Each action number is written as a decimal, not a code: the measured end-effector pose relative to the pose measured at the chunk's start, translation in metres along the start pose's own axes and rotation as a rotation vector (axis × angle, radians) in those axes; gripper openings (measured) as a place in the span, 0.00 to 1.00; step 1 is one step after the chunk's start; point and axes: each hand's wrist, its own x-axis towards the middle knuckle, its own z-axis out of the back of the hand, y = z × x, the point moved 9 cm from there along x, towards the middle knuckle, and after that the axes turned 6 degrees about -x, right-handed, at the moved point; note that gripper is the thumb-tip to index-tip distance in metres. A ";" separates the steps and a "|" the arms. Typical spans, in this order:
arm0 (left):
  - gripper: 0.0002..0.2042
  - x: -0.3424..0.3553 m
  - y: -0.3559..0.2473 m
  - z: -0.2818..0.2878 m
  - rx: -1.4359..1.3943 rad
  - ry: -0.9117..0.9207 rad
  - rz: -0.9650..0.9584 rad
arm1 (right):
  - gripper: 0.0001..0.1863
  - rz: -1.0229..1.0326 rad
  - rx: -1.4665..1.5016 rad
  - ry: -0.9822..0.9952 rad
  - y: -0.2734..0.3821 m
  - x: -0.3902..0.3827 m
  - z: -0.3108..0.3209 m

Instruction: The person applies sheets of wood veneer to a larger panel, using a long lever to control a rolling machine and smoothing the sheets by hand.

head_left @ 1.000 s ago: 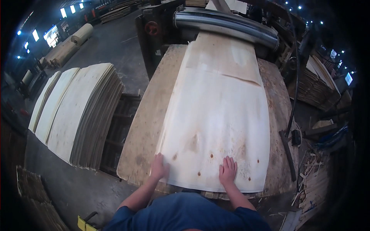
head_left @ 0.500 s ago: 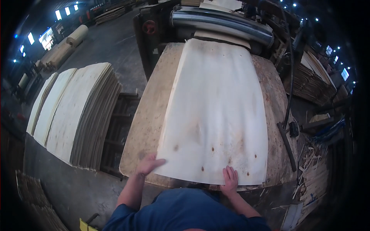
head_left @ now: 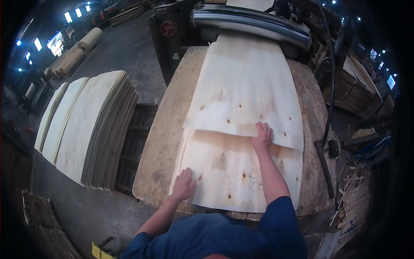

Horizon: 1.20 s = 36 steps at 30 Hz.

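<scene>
A pale wood veneer sheet (head_left: pixel 241 82) with brown knots reaches from beneath a metal roller toward me, its near edge lifted. My right hand (head_left: pixel 262 136) is closed on that near edge, fingers over the top; its thumb is mostly hidden. Under it lies another veneer sheet (head_left: pixel 215 185), also knotted, on a worn wooden board table (head_left: pixel 161 129). My left hand (head_left: pixel 184 185) rests on the left near part of this lower sheet, fingers stretched out and holding nothing.
The shiny roller (head_left: pixel 254 23) spans the table's far end, beside a red handwheel (head_left: pixel 167 28). Stacked veneer (head_left: pixel 97 125) stands on the left. A dark bar (head_left: pixel 324 170) and hanging cable (head_left: pixel 331 86) are at the right, with wood scraps (head_left: pixel 351 198) on the floor.
The upper veneer sheet has slid away toward the roller, uncovering the lower sheet. My right hand has moved forward with its edge; my left hand has shifted slightly right onto the lower sheet.
</scene>
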 end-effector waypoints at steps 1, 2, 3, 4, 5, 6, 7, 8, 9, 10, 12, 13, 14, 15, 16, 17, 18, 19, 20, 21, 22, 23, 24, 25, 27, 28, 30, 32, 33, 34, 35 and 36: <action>0.34 -0.001 -0.003 -0.001 0.152 0.035 0.049 | 0.25 -0.107 -0.053 -0.006 -0.008 0.007 -0.002; 0.34 -0.001 -0.003 -0.006 0.159 0.037 0.040 | 0.25 -0.116 -0.052 -0.014 -0.020 0.003 -0.011; 0.35 -0.004 0.003 -0.008 0.172 0.000 0.059 | 0.22 -0.153 0.070 0.074 -0.037 -0.006 -0.034; 0.37 -0.009 0.009 -0.008 0.183 -0.039 0.082 | 0.21 -0.185 0.195 0.165 -0.046 -0.019 -0.053; 0.39 -0.014 0.019 -0.002 0.132 -0.093 0.139 | 0.21 -0.152 0.088 0.306 -0.035 -0.036 -0.064; 0.39 -0.018 0.021 0.000 0.135 -0.102 0.142 | 0.22 -0.121 -0.029 0.444 -0.027 -0.061 -0.068; 0.39 -0.023 0.025 0.004 0.118 -0.143 0.205 | 0.23 -0.043 -0.059 0.342 -0.023 -0.087 -0.058; 0.40 -0.026 0.029 0.007 0.099 -0.182 0.266 | 0.24 0.033 -0.093 0.239 -0.020 -0.115 -0.046; 0.40 -0.026 0.031 0.009 0.096 -0.187 0.269 | 0.24 0.057 -0.085 0.256 -0.016 -0.139 -0.037; 0.39 -0.025 0.031 0.010 0.106 -0.191 0.254 | 0.24 0.080 -0.080 0.276 -0.011 -0.160 -0.022; 0.38 -0.025 0.034 0.011 0.112 -0.188 0.238 | 0.25 0.087 -0.043 0.271 -0.009 -0.198 0.003; 0.36 -0.021 0.042 0.013 0.023 -0.213 0.234 | 0.25 0.089 -0.046 0.271 -0.007 -0.214 0.014; 0.33 -0.019 0.050 0.015 -0.066 -0.239 0.232 | 0.26 0.084 -0.059 0.297 -0.005 -0.229 0.021; 0.33 -0.019 0.052 0.022 -0.068 -0.238 0.230 | 0.27 0.075 -0.072 0.321 -0.004 -0.243 0.026; 0.29 -0.017 0.051 0.028 -0.367 -0.221 0.198 | 0.27 0.071 -0.076 0.318 -0.003 -0.256 0.032; 0.25 -0.016 0.048 0.032 -0.666 -0.201 0.165 | 0.29 0.082 -0.047 0.337 0.001 -0.268 0.035; 0.25 -0.016 0.041 0.041 -0.669 -0.196 0.161 | 0.31 0.095 -0.019 0.355 0.006 -0.279 0.038; 0.20 -0.019 0.033 0.038 -0.963 -0.075 0.243 | 0.35 0.137 -0.017 0.377 0.013 -0.288 0.043; 0.15 -0.024 0.020 0.034 -1.254 0.055 0.328 | 0.35 0.132 -0.020 0.378 0.016 -0.292 0.049; 0.13 -0.031 0.007 0.038 -1.029 0.174 0.365 | 0.38 0.202 0.002 0.401 0.027 -0.296 0.053; 0.13 -0.034 0.006 0.038 -1.030 0.173 0.368 | 0.40 0.271 0.023 0.424 0.037 -0.300 0.059; 0.13 -0.035 0.001 0.040 -0.962 0.189 0.285 | 0.39 0.312 0.045 0.443 0.042 -0.299 0.066; 0.13 -0.035 -0.006 0.044 -0.894 0.204 0.197 | 0.39 0.313 0.043 0.443 0.036 -0.300 0.070; 0.12 -0.036 -0.027 0.058 -1.067 0.229 0.173 | 0.37 0.286 0.033 0.420 0.024 -0.298 0.073; 0.13 -0.033 -0.029 0.068 -1.123 0.240 0.164 | 0.36 0.213 0.013 0.250 0.013 -0.289 0.090; 0.13 -0.031 -0.029 0.073 -1.180 0.245 0.154 | 0.36 0.212 0.011 0.257 0.015 -0.286 0.090; 0.12 -0.021 -0.011 0.071 -1.129 0.238 0.214 | 0.34 0.188 0.056 0.224 0.022 -0.275 0.093; 0.13 -0.010 0.040 0.072 -1.178 0.017 0.404 | 0.33 0.164 0.088 0.217 0.042 -0.254 0.102; 0.15 -0.003 0.049 0.080 -1.364 -0.082 0.369 | 0.32 0.152 0.088 0.186 0.047 -0.245 0.105; 0.15 -0.002 0.054 0.076 -1.361 -0.085 0.371 | 0.30 0.143 0.089 0.154 0.050 -0.235 0.107; 0.16 -0.007 0.073 0.079 -1.328 -0.275 0.462 | 0.30 0.145 0.096 0.154 0.047 -0.225 0.097; 0.17 -0.012 0.080 0.085 -1.289 -0.454 0.548 | 0.31 0.114 0.075 0.130 0.033 -0.213 0.082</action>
